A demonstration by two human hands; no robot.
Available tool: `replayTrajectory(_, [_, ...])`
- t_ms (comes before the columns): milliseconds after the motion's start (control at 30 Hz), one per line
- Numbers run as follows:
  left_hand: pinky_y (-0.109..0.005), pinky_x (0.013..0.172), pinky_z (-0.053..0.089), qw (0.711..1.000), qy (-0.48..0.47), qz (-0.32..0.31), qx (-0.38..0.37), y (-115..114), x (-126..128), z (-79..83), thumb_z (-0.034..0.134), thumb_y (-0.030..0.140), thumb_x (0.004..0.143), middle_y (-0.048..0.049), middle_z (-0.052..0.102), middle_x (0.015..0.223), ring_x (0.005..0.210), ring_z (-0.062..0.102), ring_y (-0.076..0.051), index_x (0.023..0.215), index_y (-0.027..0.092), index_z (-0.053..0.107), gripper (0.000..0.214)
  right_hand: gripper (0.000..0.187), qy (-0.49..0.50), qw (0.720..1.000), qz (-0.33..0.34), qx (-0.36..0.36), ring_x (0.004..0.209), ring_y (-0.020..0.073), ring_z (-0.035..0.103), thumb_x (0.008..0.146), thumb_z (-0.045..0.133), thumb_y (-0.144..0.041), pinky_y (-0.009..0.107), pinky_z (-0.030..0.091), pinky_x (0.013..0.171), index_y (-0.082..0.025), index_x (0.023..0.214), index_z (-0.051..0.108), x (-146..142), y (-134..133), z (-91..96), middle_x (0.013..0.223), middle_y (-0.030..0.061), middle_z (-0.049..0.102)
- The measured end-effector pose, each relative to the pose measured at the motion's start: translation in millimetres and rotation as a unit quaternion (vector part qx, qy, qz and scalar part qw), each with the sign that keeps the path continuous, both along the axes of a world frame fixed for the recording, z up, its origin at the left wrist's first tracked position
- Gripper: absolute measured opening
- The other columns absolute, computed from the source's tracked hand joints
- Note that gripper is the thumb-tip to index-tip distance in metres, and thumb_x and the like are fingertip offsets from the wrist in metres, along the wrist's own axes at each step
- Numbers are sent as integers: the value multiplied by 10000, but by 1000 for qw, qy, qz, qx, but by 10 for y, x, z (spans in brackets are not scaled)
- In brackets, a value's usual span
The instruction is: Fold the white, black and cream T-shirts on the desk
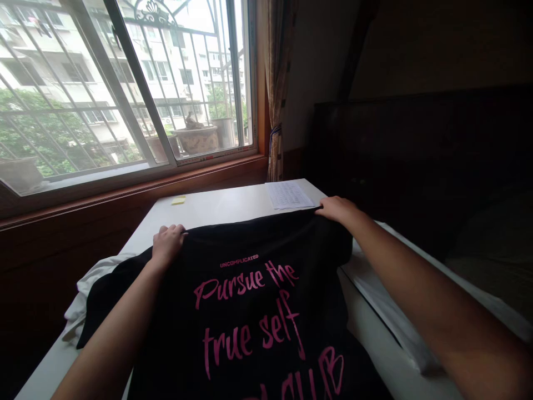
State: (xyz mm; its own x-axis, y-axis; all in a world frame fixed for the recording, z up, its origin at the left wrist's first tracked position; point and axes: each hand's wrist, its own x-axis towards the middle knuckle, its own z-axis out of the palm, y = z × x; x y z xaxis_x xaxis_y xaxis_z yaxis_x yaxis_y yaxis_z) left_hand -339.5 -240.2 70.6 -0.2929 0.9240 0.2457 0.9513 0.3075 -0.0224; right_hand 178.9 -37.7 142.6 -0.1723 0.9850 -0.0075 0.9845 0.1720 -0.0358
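A black T-shirt with pink lettering is spread toward me over a white table. Its shoulder edge runs between my two hands. My left hand grips the cloth at the left shoulder, fingers curled over the edge. At the right shoulder, my right hand pinches the fabric between thumb and fingers. The left sleeve hangs past my left forearm, and the shirt's bottom runs out of view.
Printed sheets of paper lie at the table's far edge, near my right hand. A yellow sticky note is at the far left. White cloth lies under the shirt's left side, and white folded material rests at right. Behind stands a barred window.
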Motion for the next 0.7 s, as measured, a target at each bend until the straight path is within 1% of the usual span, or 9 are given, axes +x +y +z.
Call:
replayTrajectory(67, [-487,896,485,1000,5,3,14,50,106,-68,454,379,984,-132,659,1192,1156,520,-366,1168,240,660,310,354,-14,1000,-9,12,997,331,660,892,685,-365,412,496,830,-131,1153,730,-36,-64,-63,1126,198,705])
replayTrajectory(200, [-475,901,504,999,10,-14,45,90,325,-193,477,267,956,-149,614,1238,1171,525,-359,1224,217,664,331,376,-28,994,11,102,1227,396,538,935,550,-192,520,430,994,-161,1294,658,-286,-310,-346,1310,211,613])
replayTrajectory(267, [-456,941,500,998,9,-38,56,86,443,-224,451,251,971,-144,610,1244,1189,528,-342,1225,211,668,337,362,-11,984,73,160,1225,382,533,941,509,-165,510,426,1009,-162,1260,680,-496,-457,-507,1307,208,607])
replayTrajectory(333, [-430,989,490,996,3,-76,52,79,568,-251,434,264,991,-124,633,1231,1196,542,-313,1209,222,680,331,331,22,972,162,167,1206,346,548,950,519,-206,467,437,1021,-169,1221,704,-739,-592,-658,1283,185,630])
replayTrajectory(400, [-405,1048,466,993,-5,-116,36,76,696,-300,424,301,1013,-101,653,1261,1224,550,-285,1239,236,672,342,340,63,956,248,143,1228,303,549,971,522,-280,426,422,1072,-191,1246,701,-990,-704,-803,1318,143,636])
replayTrajectory(467, [-382,1118,419,989,-16,-144,11,80,811,-388,411,366,1034,-83,637,1361,1296,534,-258,1322,240,635,386,401,93,938,319,99,1334,272,496,996,505,-361,408,341,1169,-212,1333,661,-1225,-787,-951,1430,101,593])
replayTrajectory(500, [-382,1153,387,988,-22,-150,-4,85,858,-444,403,404,1041,-80,606,1429,1349,507,-253,1373,233,603,424,445,100,934,335,70,1394,267,451,1008,486,-401,413,296,1203,-215,1387,625,-1329,-817,-1026,1493,88,550])
replayTrajectory(600, [-446,1225,283,988,-41,-140,-43,117,935,-617,356,502,1048,-85,435,1605,1497,358,-271,1506,205,475,559,591,105,939,329,0,1509,284,306,1032,398,-517,467,218,1240,-198,1522,486,-1561,-855,-1230,1626,87,391])
replayTrajectory(700, [-499,1253,204,989,-57,-118,-66,177,916,-719,272,569,1047,-67,280,1675,1558,222,-266,1582,200,348,654,689,113,945,305,-23,1556,276,192,1029,310,-613,489,142,1257,-211,1584,383,-1663,-818,-1350,1683,71,265])
